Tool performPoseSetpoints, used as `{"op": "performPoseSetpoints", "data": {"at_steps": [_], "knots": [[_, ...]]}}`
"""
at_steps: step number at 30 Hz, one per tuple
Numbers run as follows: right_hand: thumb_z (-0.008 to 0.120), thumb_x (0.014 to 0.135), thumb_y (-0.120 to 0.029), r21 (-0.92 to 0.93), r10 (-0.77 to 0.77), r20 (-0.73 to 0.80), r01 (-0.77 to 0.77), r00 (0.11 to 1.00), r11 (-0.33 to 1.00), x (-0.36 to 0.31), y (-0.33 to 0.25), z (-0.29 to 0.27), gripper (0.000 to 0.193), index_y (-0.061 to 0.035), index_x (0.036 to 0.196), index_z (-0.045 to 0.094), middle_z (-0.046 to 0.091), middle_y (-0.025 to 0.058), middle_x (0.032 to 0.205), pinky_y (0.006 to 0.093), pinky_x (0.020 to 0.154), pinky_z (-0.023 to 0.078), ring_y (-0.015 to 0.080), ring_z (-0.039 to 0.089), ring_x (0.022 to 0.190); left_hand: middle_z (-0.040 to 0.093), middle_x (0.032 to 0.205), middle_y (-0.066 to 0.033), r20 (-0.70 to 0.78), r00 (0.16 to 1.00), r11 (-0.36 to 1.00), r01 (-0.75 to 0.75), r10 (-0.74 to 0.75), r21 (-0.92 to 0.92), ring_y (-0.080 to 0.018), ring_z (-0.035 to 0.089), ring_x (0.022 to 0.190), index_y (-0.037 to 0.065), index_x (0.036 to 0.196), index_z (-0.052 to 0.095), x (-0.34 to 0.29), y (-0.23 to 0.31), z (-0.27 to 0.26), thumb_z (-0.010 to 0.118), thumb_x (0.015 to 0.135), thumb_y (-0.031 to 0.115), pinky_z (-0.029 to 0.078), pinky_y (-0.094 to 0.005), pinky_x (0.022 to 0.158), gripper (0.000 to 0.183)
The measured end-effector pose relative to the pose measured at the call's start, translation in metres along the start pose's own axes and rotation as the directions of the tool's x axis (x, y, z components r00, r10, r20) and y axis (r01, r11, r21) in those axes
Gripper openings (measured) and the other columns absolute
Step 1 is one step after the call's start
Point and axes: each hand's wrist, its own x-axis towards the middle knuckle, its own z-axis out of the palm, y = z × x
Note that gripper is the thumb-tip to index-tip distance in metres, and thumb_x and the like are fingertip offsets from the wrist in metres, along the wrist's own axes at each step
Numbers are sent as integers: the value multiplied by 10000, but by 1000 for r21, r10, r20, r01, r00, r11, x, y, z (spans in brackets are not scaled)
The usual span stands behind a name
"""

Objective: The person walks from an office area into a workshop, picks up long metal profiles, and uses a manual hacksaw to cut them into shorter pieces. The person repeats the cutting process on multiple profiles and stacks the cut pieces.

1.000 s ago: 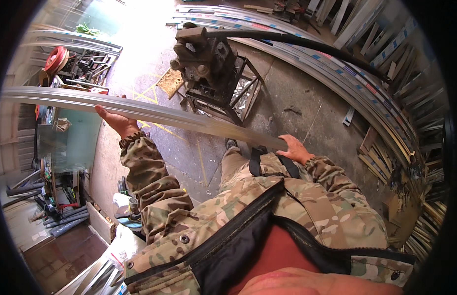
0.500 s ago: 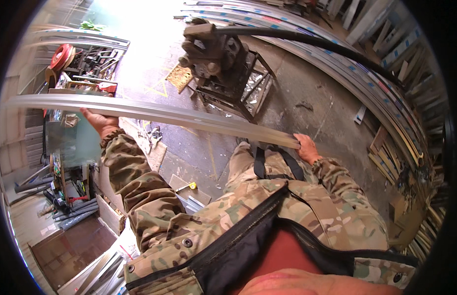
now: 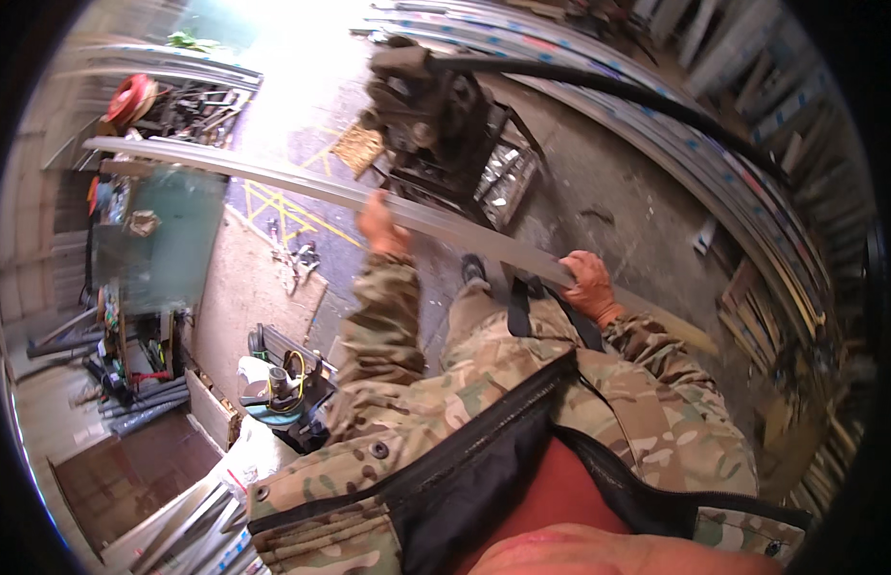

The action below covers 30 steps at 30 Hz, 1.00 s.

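Note:
A long silvery metal profile point(image 3: 445, 222) crosses in front of me at a slant, its far end up at the left. My left hand point(image 3: 381, 228) has its fingers closed round the near edge of the profile, around mid-length. Nearer to my body, my right hand point(image 3: 591, 286) is wrapped over the profile, its fingers curled down. A pale yellowish strip point(image 3: 673, 322) shows past the right hand; whether it belongs to the profile I cannot tell. Just beyond the profile stands a dark, heavy machine point(image 3: 422, 105) on a metal frame, with a thick black hose.
Long bars point(image 3: 599, 81) lie stacked along the right side. A glass sheet point(image 3: 177, 249) leans at the left, with a red reel point(image 3: 131, 101) behind it. A power saw point(image 3: 278, 388) stands by my left arm. Yellow lines point(image 3: 278, 211) mark the floor.
My left hand has moved right along the profile, toward the right hand. The profile's left end has shifted right and up in view. The saw beside my left arm has come into sight.

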Motion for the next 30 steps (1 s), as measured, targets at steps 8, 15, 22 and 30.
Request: {"op": "performPoseSetpoints", "data": {"at_steps": [8,15,22,30], "knots": [[666,728,-166,-324,327,43,-296,944,898,-153,75,-121,192,-70,781,509,497,135,801,428,715,406,349,506,813,582,944,-122,4,998,995,69,-69,-66,-278,594,885,-7,1040,539,159,134,-69,599,861,258,506,-450,841,326],[611,730,-116,-191,216,48,-204,975,960,-60,30,-34,100,-57,799,569,528,143,818,456,710,423,367,533,831,585,836,-44,-169,981,995,97,-92,18,-150,514,494,61,979,562,128,79,-31,713,777,228,334,-281,325,302],[643,649,-122,-29,230,94,-228,969,973,99,-41,110,291,-72,934,611,561,121,888,422,789,451,327,553,915,596,819,-87,-140,990,974,8,24,227,-195,531,493,67,1193,396,227,77,-27,686,762,47,326,-323,291,520],[688,676,-166,-136,257,274,-227,927,964,103,-14,119,266,-89,914,598,562,98,890,433,751,455,317,556,872,606,902,-127,-219,976,972,57,-6,230,-229,621,686,-34,1071,459,379,94,-59,682,748,-3,543,-396,482,393]]}}
